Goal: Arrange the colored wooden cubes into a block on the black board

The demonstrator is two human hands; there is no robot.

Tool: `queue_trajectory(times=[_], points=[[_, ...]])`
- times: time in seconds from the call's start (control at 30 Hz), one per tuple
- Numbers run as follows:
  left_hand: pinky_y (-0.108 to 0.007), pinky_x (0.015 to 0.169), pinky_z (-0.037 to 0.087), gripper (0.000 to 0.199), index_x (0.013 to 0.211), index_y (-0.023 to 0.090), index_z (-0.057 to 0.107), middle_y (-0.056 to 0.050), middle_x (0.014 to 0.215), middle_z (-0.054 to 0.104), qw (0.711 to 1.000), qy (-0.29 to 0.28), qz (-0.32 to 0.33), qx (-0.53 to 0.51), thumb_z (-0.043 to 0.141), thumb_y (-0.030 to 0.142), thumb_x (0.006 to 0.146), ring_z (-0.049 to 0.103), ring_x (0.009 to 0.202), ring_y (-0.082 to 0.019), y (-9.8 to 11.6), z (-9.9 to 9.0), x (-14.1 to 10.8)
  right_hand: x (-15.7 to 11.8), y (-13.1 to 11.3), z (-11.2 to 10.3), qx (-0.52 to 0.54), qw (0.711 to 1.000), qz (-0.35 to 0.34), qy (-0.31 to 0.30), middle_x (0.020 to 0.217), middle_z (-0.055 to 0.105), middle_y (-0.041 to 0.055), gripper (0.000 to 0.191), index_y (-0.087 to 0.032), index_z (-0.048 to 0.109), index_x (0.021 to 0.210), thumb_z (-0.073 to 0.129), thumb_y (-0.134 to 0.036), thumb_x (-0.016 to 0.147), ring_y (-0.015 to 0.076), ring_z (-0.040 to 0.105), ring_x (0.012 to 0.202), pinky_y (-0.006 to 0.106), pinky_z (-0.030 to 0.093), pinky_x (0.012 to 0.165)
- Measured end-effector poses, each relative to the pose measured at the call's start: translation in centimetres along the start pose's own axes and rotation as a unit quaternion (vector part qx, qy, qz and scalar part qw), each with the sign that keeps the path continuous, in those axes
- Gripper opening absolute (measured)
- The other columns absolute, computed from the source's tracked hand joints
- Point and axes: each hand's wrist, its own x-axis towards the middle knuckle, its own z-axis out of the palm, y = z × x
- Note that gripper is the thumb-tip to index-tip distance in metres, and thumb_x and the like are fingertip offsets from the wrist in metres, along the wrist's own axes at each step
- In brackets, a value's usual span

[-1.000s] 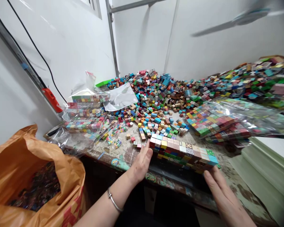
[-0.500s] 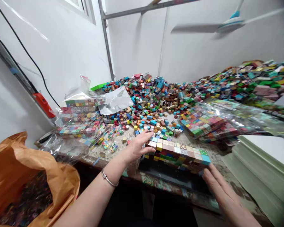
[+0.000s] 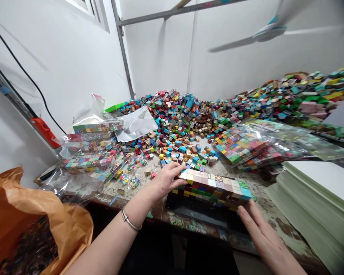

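Note:
A long block of small multicoloured printed cubes [image 3: 212, 185], stacked in neat rows, stands in a black tray [image 3: 202, 214] at the table's front edge. My left hand [image 3: 163, 182] grips the block's left end, with the thumb on the near side and the fingers over the far side. At the right end, my right hand [image 3: 256, 221] presses its fingertips against the cubes, and part of its fingers is hidden behind the corner. Loose cubes [image 3: 183, 151] lie just beyond the block.
A big heap of cubes [image 3: 189, 109] runs along the wall. Bagged cube blocks stand at left [image 3: 88, 160] and right [image 3: 240, 147]. An orange sack [image 3: 77, 225] is at lower left, a pale green stack of sheets [image 3: 306, 202] at right. A fan [image 3: 271, 31] turns overhead.
The whole view has shifted slightly. Both hands stay at the block's two ends, and the fan's blades have turned.

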Motion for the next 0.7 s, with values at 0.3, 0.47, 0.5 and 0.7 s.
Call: queue_trajectory(times=[0.3, 0.47, 0.5, 0.7], points=[[-0.044, 0.11, 0.013, 0.086, 0.14, 0.024, -0.011, -0.012, 0.148, 0.01, 0.978, 0.091, -0.136, -0.127, 0.052, 0.039, 0.083, 0.011, 0.136, -0.023, 0.4, 4.1, -3.1, 0.4, 3.3, 1.4, 0.135, 0.982, -0.035, -0.129, 0.148, 0.014, 0.0084, 0.077, -0.02, 0.003, 0.143, 0.045, -0.047, 0.084, 0.0235, 0.02, 0.131, 0.043, 0.024, 0.105], [-0.045, 0.109, 0.015, 0.089, 0.141, 0.021, -0.008, -0.014, 0.148, 0.014, 0.97, 0.069, -0.188, -0.136, 0.054, 0.042, 0.081, 0.014, 0.135, -0.026, -0.6, 5.8, -5.2, 0.2, 6.0, 1.5, -0.017, 0.997, -0.052, -0.056, 0.145, 0.024, 0.0115, 0.07, -0.018, 0.018, 0.142, 0.043, -0.046, 0.083, 0.0274, 0.021, 0.131, 0.047, 0.024, 0.105], [-0.046, 0.109, 0.015, 0.087, 0.141, 0.02, -0.004, -0.014, 0.147, 0.015, 0.974, 0.061, -0.191, -0.11, 0.054, 0.043, 0.081, 0.013, 0.135, -0.027, -0.8, 6.1, -5.5, 0.2, 6.4, 1.6, -0.052, 0.996, -0.065, -0.035, 0.145, 0.027, 0.0104, 0.065, -0.018, 0.023, 0.14, 0.042, -0.045, 0.083, 0.0279, 0.017, 0.132, 0.049, 0.023, 0.105], [-0.05, 0.109, 0.013, 0.073, 0.141, 0.018, 0.008, -0.015, 0.143, 0.027, 0.989, 0.039, -0.137, 0.043, 0.047, 0.045, 0.084, 0.019, 0.134, -0.027, -1.9, 7.3, -6.7, -0.5, 8.6, 3.1, -0.129, 0.985, -0.117, 0.0, 0.143, 0.031, 0.0126, 0.05, -0.017, 0.039, 0.133, 0.034, -0.035, 0.087, 0.0301, 0.01, 0.133, 0.056, 0.024, 0.103]])
